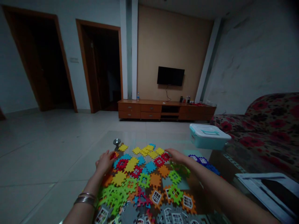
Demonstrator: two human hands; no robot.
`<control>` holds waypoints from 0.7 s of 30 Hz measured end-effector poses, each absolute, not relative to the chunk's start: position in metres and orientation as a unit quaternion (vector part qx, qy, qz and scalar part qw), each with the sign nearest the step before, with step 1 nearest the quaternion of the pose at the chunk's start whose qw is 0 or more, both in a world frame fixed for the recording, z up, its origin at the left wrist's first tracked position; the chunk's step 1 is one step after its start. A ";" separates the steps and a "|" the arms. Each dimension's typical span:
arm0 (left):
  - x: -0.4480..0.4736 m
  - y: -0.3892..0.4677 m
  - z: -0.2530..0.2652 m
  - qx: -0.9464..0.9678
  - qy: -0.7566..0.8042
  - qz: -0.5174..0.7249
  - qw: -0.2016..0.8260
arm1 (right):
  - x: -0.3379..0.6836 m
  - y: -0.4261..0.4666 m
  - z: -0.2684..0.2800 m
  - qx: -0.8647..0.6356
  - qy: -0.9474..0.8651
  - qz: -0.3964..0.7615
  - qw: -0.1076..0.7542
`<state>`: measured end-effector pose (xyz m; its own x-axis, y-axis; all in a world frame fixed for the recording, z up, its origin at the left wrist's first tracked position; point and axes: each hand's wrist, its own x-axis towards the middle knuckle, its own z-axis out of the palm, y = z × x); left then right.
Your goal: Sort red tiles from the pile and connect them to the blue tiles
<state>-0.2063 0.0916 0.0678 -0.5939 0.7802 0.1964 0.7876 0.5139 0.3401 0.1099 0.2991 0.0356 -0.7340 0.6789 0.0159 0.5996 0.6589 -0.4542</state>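
Note:
A broad pile of toothed plastic building tiles (132, 164) lies on the glass-topped table (93, 149), in yellow, blue, red, orange, green and grey. My left hand (105, 161) is at the pile's left edge, fingers apart, beside a red and orange tile (114, 155). At the far right of the pile, my right hand (175, 156) reaches out with its fingers extended. Its fingertips touch or nearly touch a red window tile (165, 156); a firm grip does not show. Green tiles (184, 169) lie partly beneath my right wrist. Some white window inserts (157, 197) sit in orange tiles nearer me.
A lidded turquoise box (209, 136) stands at the table's right. Blue and purple tiles (205, 163) lie past my right forearm. Papers with a dark object (268, 189) are at the right. A shiny metal knob (116, 142) is beyond my left hand. A flowered sofa (268, 124) stands farther right.

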 end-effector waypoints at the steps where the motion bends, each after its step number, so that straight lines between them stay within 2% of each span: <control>1: -0.213 0.092 0.063 -0.449 -0.873 -0.190 -0.004 | 0.102 0.302 0.034 -0.357 -0.906 0.213 0.084; 8: -0.240 0.094 0.037 -0.456 -0.879 -0.126 -0.064 | 0.084 0.308 0.025 -0.393 -0.899 0.185 0.061; 14: -0.235 0.074 0.049 -0.419 -0.904 -0.079 0.008 | 0.080 0.299 0.030 -0.441 -0.877 0.191 0.024; 17: -0.219 0.070 0.073 -0.411 -0.906 -0.092 0.038 | 0.082 0.288 0.036 -0.424 -0.878 0.206 0.083; 21: -0.175 0.085 0.114 -0.481 -0.859 -0.169 0.052 | 0.100 0.269 0.058 -0.406 -0.874 0.213 0.160</control>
<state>-0.1749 0.0851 0.1141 -0.5318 0.8086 0.2517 0.8436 0.4797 0.2413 0.1002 0.2687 0.0585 -0.6194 0.7777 0.1073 0.6412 0.5800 -0.5025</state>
